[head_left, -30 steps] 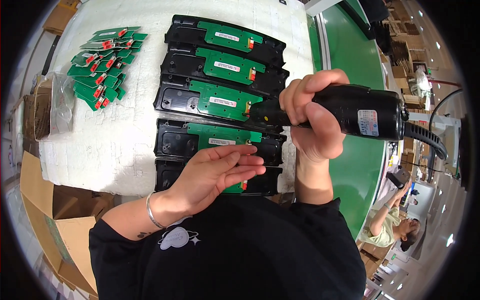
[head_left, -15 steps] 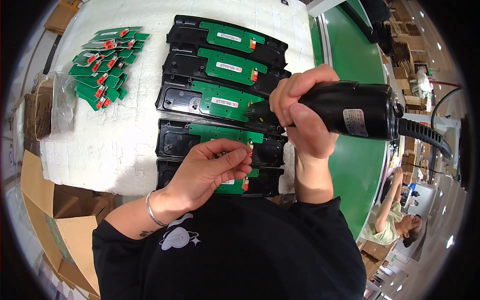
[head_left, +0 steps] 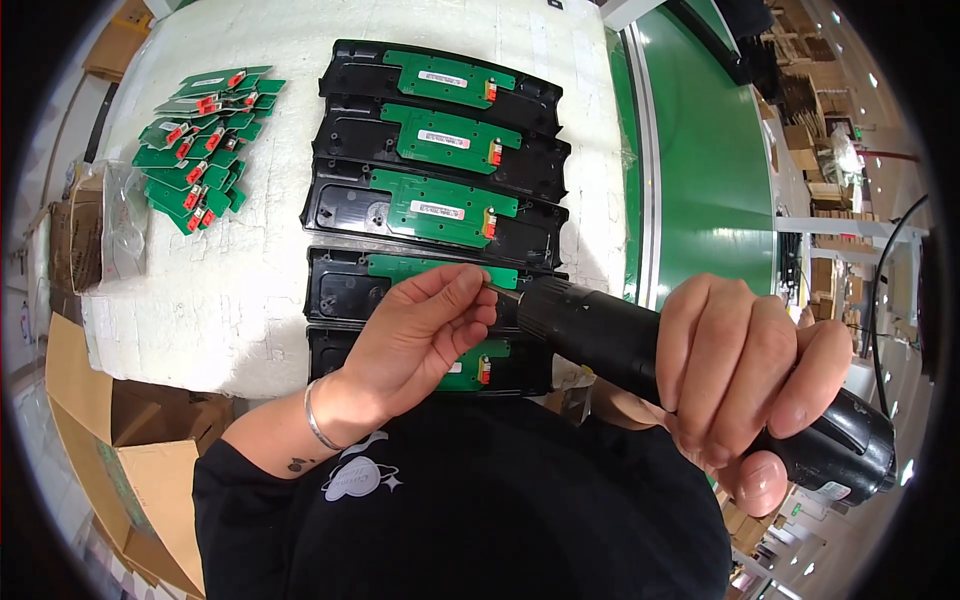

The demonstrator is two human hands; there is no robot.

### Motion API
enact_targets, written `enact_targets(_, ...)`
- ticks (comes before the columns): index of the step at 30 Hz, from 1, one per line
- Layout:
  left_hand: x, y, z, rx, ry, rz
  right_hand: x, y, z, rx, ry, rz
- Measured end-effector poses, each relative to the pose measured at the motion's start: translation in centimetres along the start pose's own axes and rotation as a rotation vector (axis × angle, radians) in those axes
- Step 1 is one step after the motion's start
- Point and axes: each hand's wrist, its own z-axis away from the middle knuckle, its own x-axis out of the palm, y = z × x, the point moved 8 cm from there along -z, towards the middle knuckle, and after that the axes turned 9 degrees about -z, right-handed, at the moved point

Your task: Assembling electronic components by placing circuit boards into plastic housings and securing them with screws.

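Note:
My right hand (head_left: 740, 370) is wrapped round a black electric screwdriver (head_left: 600, 330), tilted with its bit pointing left. The bit's tip meets the pinched thumb and forefinger of my left hand (head_left: 415, 325); whatever small thing lies between them is too tiny to name. Both are above the lower black plastic panels, one of them partly showing as a black panel (head_left: 345, 285) with a green circuit board (head_left: 400, 265) in it. Farther away lie three more such panels, including a black panel (head_left: 335, 205) whose green board (head_left: 455, 208) carries a white label and a red-and-white connector.
A heap of loose green circuit boards (head_left: 200, 150) with red connectors lies at left on the white foam surface (head_left: 250, 330). Open cardboard boxes (head_left: 150, 480) stand at lower left. A green surface (head_left: 700, 150) with a metal edge runs along the right.
The screwdriver has swung off the third panel, down and right, and its bit now meets my left fingertips. My left hand keeps its pinch, nearly in place.

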Motion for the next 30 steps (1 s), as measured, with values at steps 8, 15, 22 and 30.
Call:
enact_targets(8, 1.6, -0.3, -0.5, -0.036, -0.066, 0.007, -1.3, 0.7, 0.5, -0.014, 0.084, -0.033)
enact_targets(15, 1.3, -0.9, -0.2, -0.129, -0.052, -0.190, -8.5, 4.9, 0.3, -0.085, 0.429, 0.099)
enact_targets(22, 1.3, -0.4, 0.5, -0.090, -0.093, -0.321, -9.8, 6.4, 0.5, -0.012, 0.478, 0.130)
enact_targets(30, -0.2, 0.0, 0.2, -0.053, -0.012, -0.371, -10.3, 7.2, -0.3, 0.049, 0.437, 0.095)
